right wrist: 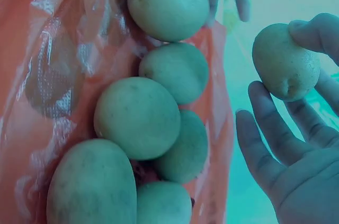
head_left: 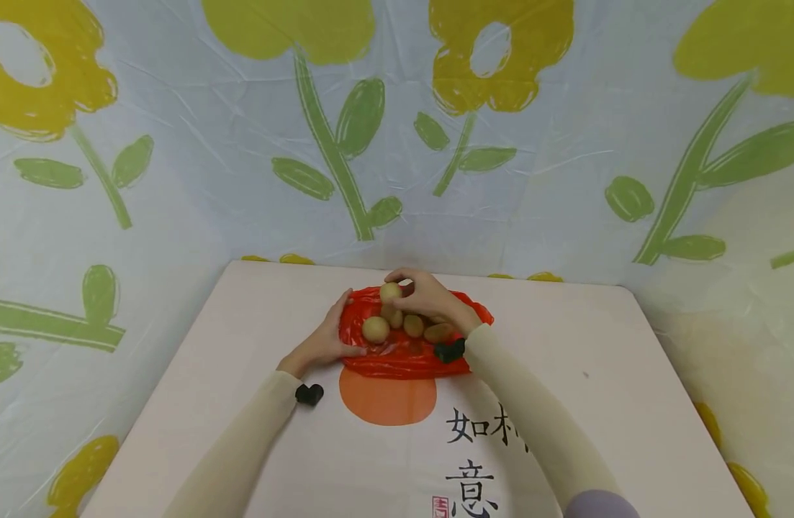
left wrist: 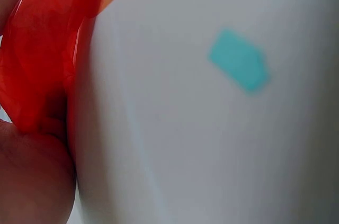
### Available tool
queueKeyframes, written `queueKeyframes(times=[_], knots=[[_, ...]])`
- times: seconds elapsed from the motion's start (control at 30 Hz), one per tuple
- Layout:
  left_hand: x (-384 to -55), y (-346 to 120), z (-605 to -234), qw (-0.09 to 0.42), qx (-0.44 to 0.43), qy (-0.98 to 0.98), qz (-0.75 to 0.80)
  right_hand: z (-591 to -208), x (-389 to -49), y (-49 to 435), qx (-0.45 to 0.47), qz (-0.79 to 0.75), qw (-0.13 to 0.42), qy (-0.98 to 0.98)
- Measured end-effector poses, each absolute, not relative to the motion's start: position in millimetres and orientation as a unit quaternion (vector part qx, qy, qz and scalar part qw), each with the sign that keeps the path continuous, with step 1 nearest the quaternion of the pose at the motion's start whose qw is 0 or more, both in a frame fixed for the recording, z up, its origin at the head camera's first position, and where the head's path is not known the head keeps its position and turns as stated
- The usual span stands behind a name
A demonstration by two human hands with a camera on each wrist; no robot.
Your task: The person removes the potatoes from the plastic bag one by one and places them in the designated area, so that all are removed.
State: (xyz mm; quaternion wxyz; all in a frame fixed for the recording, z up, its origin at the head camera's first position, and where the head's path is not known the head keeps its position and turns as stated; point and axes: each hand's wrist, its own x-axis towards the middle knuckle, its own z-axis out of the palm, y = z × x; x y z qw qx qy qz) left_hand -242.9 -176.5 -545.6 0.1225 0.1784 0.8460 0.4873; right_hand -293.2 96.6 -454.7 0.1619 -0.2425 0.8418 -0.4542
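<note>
My right hand (head_left: 432,296) pinches a round tan potato (right wrist: 285,62) between thumb and fingers, at the back edge of a red plastic bag (head_left: 403,367). The right wrist view shows this potato apart from the others, beside the bag's edge. Several more potatoes (right wrist: 136,118) lie close together on the red plastic; one potato (head_left: 375,330) sits nearest the left hand. My left hand (head_left: 325,342) holds the bag's left end, thumb toward the front and fingers toward the back. Red film (left wrist: 39,60) partly covers that hand in the left wrist view.
The pale table mat (head_left: 254,345) bears an orange disc (head_left: 388,398) and black characters (head_left: 471,489) in front of the bag. A flowered curtain (head_left: 397,144) stands behind the table and along both sides.
</note>
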Motion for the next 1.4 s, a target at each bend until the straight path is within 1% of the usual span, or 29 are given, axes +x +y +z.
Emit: queueKeyframes(times=[0.47, 0.93, 1.13, 1.4], knots=[[-245, -173, -547, 0.131, 0.166, 0.847, 0.489, -440, -286, 136, -0.221, -0.471, 0.112, 0.847], [-242, -174, -548, 0.134, 0.166, 0.848, 0.484, -434, -274, 185, -0.192, -0.488, 0.089, 0.847], [-243, -175, -548, 0.129, 0.169, 0.856, 0.471, -434, -269, 209, -0.174, -0.482, 0.078, 0.855], [-242, -176, -545, 0.134, 0.176, 0.867, 0.447, -434, -264, 236, -0.165, -0.484, 0.063, 0.857]])
